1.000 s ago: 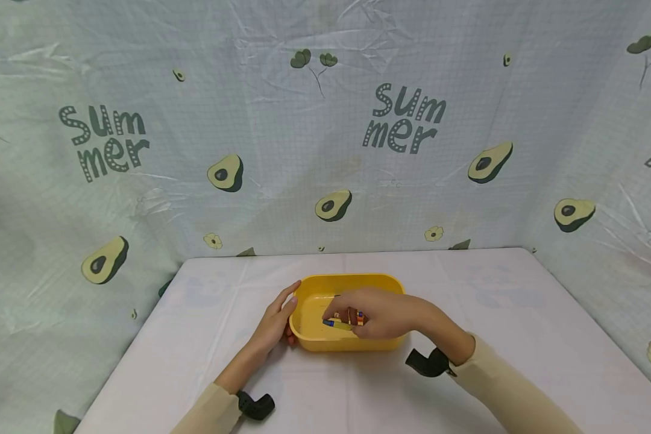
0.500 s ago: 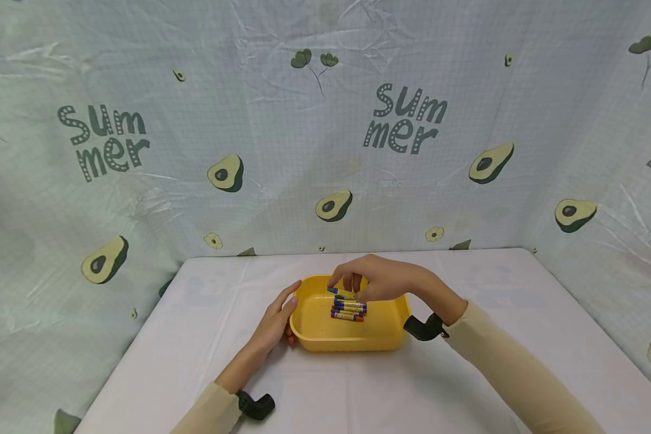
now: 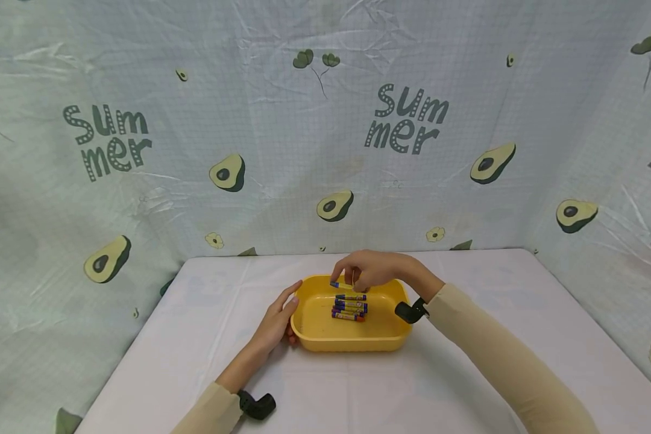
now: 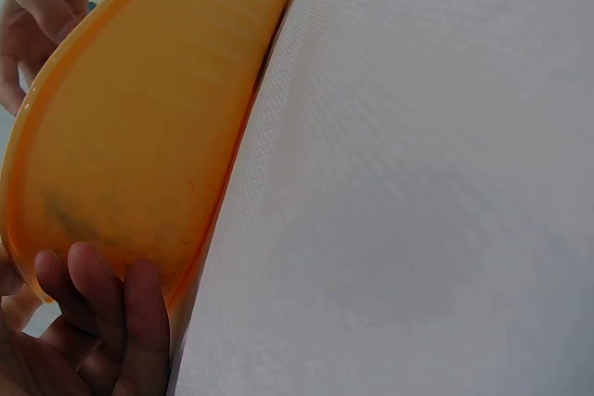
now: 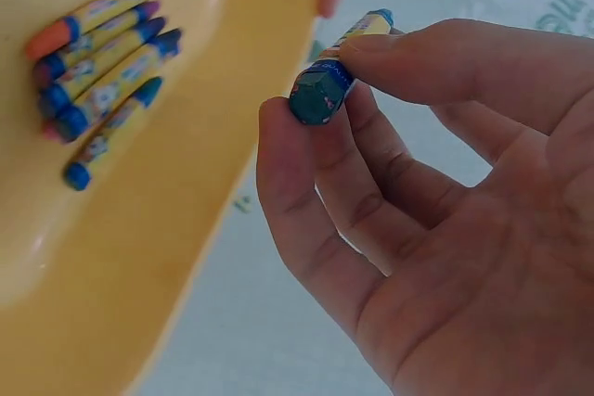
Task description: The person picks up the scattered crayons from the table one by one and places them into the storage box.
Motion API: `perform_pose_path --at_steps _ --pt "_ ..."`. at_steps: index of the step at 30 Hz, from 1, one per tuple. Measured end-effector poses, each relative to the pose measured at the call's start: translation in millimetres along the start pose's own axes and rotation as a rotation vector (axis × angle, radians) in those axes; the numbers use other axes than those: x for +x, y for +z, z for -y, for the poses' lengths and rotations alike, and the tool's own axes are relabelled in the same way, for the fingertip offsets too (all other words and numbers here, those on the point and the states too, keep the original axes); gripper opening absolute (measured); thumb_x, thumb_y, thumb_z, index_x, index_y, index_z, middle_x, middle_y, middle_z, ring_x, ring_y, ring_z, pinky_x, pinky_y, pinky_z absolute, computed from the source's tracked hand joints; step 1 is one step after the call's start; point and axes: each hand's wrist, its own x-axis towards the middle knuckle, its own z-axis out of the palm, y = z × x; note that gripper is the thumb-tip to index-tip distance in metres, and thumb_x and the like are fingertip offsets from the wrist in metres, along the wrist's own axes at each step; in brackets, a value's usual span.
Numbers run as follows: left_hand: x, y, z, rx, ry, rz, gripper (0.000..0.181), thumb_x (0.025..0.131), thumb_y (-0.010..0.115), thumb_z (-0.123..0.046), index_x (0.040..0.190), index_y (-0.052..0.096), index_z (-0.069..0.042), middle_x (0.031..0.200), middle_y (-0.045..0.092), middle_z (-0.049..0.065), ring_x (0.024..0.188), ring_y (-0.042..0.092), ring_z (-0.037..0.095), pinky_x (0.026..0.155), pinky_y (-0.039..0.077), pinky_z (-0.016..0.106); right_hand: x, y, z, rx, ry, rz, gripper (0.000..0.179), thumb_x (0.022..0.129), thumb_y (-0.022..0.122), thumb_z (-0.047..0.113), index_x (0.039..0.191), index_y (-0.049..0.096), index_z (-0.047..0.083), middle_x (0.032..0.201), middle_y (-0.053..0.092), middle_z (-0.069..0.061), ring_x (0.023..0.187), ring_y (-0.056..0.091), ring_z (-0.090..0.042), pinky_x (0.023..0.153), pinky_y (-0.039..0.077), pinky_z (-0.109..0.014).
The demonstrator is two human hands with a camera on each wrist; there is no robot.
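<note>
In the right wrist view, a dark green crayon [image 5: 318, 90] in a yellow-and-blue wrapper is pinched between the thumb and fingers of my right hand [image 5: 445, 155]. The head view has this right hand [image 3: 370, 269] over the far side of a yellow plastic tray [image 3: 325, 345]. Several crayons [image 3: 350, 306] with yellow wrappers lie side by side in the tray; one has an orange tip [image 5: 48, 40]. My left hand [image 3: 273, 319] grips the tray's left end. In the left wrist view, curled fingers [image 4: 97, 308] of that hand touch the outer wall.
A white cloth covers the table [image 3: 239, 277] under the tray. Behind and beside it hangs a pale curtain [image 3: 282, 138] printed with avocados and lettering. Black devices sit on both wrists, the left one [image 3: 257, 406] near the table's front.
My right hand has lifted the crayon from the pile and moved it toward the tray's far rim, uncovering the other crayons. The left hand stays on the tray's left end.
</note>
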Motion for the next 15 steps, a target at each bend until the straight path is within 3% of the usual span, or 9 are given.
perform_pose_path --at_steps 11,15 --pt "1.1 -0.5 0.0 0.019 -0.002 0.003 0.046 0.105 0.036 -0.030 0.151 0.031 -0.028 0.057 0.047 0.005 0.046 0.050 0.020 0.054 0.053 0.035 19.3 10 -20 0.090 0.121 0.098 0.047 0.082 0.060 -0.008 0.123 0.063 0.014 0.103 0.059 -0.012 0.082 0.057 -0.017 0.073 0.057 -0.036" --pt "8.4 -1.1 10.5 0.020 -0.007 -0.011 0.045 0.105 0.036 -0.031 0.150 0.031 -0.030 0.058 0.046 0.006 0.046 0.049 0.021 0.052 0.052 0.035 23.0 15 -25 0.090 0.147 0.110 0.047 0.081 0.059 -0.010 0.122 0.063 0.014 0.103 0.059 -0.012 0.081 0.056 -0.016 0.069 0.056 -0.033"
